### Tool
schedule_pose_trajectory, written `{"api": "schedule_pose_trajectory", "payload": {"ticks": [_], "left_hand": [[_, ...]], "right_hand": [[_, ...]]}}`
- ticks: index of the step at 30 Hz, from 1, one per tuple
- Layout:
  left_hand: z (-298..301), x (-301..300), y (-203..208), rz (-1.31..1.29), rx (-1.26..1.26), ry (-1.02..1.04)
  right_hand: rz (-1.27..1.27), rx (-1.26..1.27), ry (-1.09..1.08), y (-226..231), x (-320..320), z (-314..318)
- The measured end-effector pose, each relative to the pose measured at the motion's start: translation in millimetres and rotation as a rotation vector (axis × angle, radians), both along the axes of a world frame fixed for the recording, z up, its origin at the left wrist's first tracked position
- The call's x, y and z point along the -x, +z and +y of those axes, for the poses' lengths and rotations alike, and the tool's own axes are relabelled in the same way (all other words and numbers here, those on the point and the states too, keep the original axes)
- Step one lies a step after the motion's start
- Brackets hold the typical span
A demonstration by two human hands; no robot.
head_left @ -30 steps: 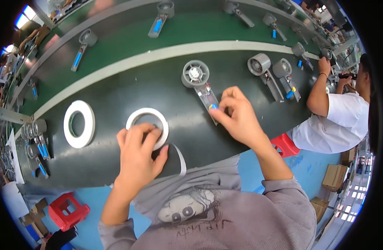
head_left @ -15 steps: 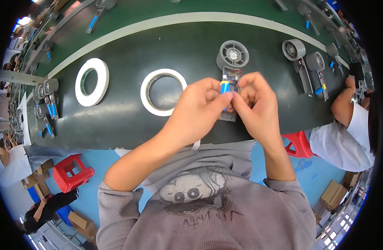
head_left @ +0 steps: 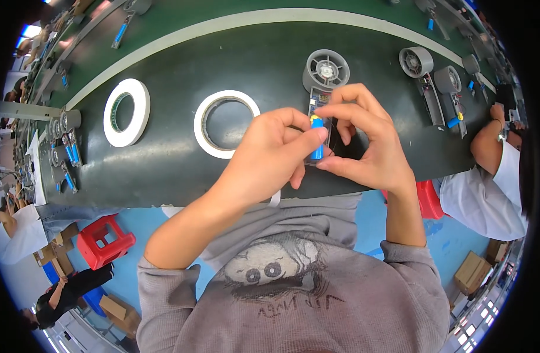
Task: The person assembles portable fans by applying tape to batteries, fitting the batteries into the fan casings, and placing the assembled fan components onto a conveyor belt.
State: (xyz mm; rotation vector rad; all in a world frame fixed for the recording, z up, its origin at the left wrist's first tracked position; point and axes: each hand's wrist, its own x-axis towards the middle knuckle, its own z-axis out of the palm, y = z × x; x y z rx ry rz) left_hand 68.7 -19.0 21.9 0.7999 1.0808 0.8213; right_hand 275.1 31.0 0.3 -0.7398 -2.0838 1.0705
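In front of me on the dark table lies a small fan unit, its round grey fan housing [head_left: 327, 70] pointing away and its open handle [head_left: 320, 97], with electronics inside, toward me. My left hand [head_left: 280, 147] pinches a blue cylindrical battery [head_left: 317, 141] with a yellow end between thumb and fingers, over the handle. My right hand [head_left: 370, 138] is on the other side, its thumb and fingers curved apart around the battery; its index fingertip is close to the yellow end. Whether its fingertips touch the battery I cannot tell. Much of the handle is hidden behind my hands and the battery.
Two rolls of white tape, one near [head_left: 227, 124] and one farther left [head_left: 126, 112], lie left of my hands. More fan units stand at the right [head_left: 448, 79] and far left [head_left: 70, 120]. A co-worker's arm [head_left: 487, 136] rests at the right edge. Red stools [head_left: 106, 240] stand below the table.
My right hand has loosened from a closed pinch, its thumb and fingers now spread. The battery shows more fully in my left hand. The table view has shifted slightly.
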Motion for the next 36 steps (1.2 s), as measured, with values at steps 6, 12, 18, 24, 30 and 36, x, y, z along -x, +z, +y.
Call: {"api": "schedule_pose_trajectory", "payload": {"ticks": [6,12,18,24,30,36], "left_hand": [[-4.4,5.2,5.0,0.066,0.000,0.018],[-32.5,56.3,-8.8,0.934,-0.803,0.198],[-48.3,74.7,-26.5,1.256,-0.870,-0.078],[-52.9,53.3,-34.4,1.075,-0.922,0.059],[-47.3,41.0,-42.4,0.989,-0.998,0.112],[-39.4,44.9,-41.1,1.029,-1.101,0.094]], "right_hand": [[0.046,-0.006,0.012,-4.1,5.8,6.2],[0.038,0.157,-0.012,-7.9,5.8,-0.2],[0.018,0.074,0.038,-21.8,10.0,4.3],[0.101,0.141,0.015,-30.2,13.4,4.2],[0.108,0.104,0.031,-33.8,17.0,4.2],[0.078,0.027,-0.004,-35.1,16.1,6.1]]}}
